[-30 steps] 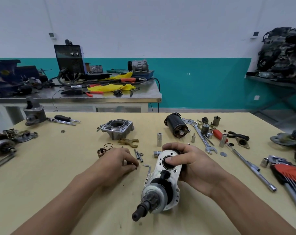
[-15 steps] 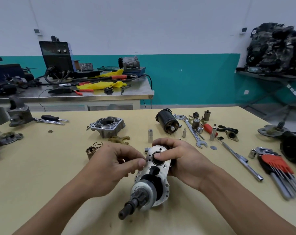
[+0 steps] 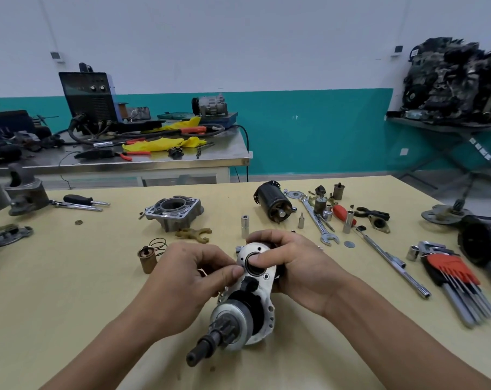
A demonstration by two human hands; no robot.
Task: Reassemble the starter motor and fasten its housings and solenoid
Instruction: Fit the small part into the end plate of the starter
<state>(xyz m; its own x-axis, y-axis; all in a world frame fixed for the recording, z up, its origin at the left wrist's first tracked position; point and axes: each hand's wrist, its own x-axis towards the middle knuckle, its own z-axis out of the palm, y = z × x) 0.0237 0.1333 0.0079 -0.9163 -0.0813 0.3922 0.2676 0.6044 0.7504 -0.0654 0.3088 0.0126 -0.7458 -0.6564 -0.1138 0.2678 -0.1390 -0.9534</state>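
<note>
On the pale wooden table point(image 3: 69, 305), loose parts ring the work: a grey aluminium housing point(image 3: 174, 211) and a brown fork lever point(image 3: 195, 233) behind the hands, a spring point(image 3: 158, 246) and a brass plunger point(image 3: 147, 258) to the left. A black motor cylinder point(image 3: 272, 205), a combination wrench point(image 3: 317, 220), a long extension bar point(image 3: 390, 260) and a red hex key set point(image 3: 452, 271) lie to the right. Any markings are too small to read. The starter motor point(image 3: 247, 302) lies at the near centre, pinion shaft toward the camera. The right hand point(image 3: 300, 271) grips its far end, thumb across the round opening in the silver plate. The left hand point(image 3: 188, 280) has thumb and forefinger pressed together at the plate's left rim; whether they pinch anything cannot be told.
</note>
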